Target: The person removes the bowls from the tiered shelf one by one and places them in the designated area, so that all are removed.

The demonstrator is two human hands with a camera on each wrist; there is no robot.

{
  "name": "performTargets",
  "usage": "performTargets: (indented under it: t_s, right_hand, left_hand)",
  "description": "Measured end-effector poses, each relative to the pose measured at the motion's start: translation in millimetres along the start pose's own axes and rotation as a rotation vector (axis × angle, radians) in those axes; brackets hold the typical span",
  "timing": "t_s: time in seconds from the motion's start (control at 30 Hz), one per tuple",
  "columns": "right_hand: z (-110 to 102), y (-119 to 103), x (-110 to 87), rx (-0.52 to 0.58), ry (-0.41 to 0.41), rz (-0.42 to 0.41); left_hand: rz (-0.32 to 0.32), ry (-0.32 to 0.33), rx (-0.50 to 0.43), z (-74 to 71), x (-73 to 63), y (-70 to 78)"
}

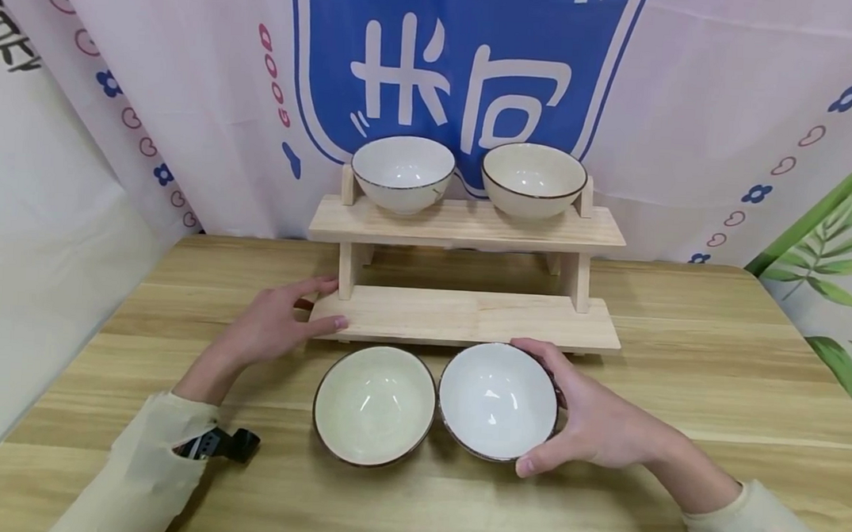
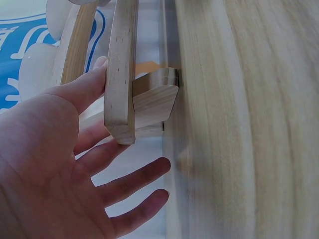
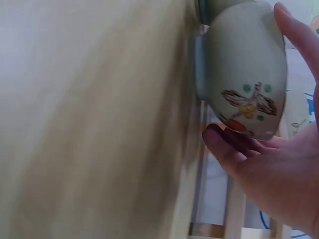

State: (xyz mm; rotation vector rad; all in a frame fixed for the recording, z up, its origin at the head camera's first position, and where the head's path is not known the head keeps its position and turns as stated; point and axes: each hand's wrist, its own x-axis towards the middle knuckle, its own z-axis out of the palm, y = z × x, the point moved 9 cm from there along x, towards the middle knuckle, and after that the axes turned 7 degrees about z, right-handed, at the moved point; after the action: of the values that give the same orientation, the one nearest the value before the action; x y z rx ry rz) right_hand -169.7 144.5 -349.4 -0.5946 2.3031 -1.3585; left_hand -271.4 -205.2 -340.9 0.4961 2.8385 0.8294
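Observation:
My left hand (image 1: 274, 319) holds the left end of a two-tier wooden stand (image 1: 467, 315); the left wrist view shows the thumb on one face of its lower board (image 2: 119, 74) and fingertips at the other. With my right hand (image 1: 591, 420) I grip the right side of a white bowl (image 1: 499, 400), thumb in front and fingers behind. A leaf and berry pattern decorates this bowl's outside (image 3: 249, 74). Directly to its left stands a cream bowl (image 1: 375, 407) with a dark rim. Both bowls are upright, in front of the stand.
On the stand's upper board sit a white bowl (image 1: 403, 174) at left and a cream bowl (image 1: 534, 181) at right. Behind hangs a printed cloth (image 1: 690, 111) with a blue emblem. Everything stands on a wood-grain table (image 1: 680, 333).

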Motion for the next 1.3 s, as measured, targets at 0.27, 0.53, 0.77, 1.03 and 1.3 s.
performTargets:
  t_s: [0.27,0.53,0.77,1.03,1.3]
  right_hand:
    - [-22,-19,-4.3,-0.046,0.093,-0.029]
    - [-67,-52,-5.0,-0.018,0.301,-0.093]
    - [-104,-57,4.9,0.08,0.462,-0.018]
    - [-139,-55,25.6,0.168,0.584,0.071]
    - [-149,-65,39.8,0.107,0.65,0.119]
  left_hand:
    - [0.005,-0.003,0.002,0.0,0.1,0.2]
    - [0.003,-0.001,-0.001,0.0,0.2,0.0]
    - [0.0,0.0,0.0,-0.2,0.2,0.2]
    - [-0.002,-0.002,0.005,0.3,-0.6,-0.6]
    - [0.003,-0.002,0.0,-0.1,-0.5,0.4]
